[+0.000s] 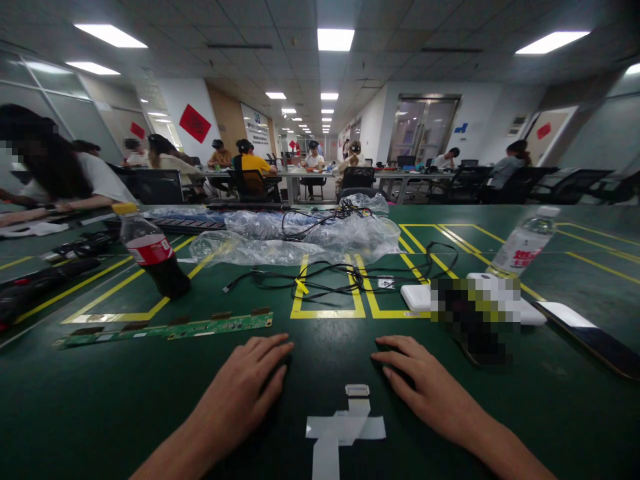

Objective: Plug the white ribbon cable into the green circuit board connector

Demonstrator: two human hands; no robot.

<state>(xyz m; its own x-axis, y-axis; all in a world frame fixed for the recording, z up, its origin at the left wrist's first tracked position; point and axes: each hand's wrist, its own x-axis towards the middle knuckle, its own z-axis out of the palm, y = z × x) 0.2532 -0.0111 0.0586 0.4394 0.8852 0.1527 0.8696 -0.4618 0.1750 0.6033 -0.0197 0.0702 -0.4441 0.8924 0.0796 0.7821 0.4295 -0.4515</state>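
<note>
In a lit office [367,127], a dark green desk [330,353] bears yellow tape. Left hand [245,380] and right hand [425,380], each grip loosely wide, flank one white flat cable [345,428].

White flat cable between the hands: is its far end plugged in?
Unplugged: the far connector of the white flat cable lies on the table, apart from the green circuit board. Near end out of frame: cannot tell.

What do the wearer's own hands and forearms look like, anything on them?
The left hand and right hand are bare: no gloves, rings or watches show. No sleeve shows on the left forearm or right forearm, nor any cables or markings.
</note>
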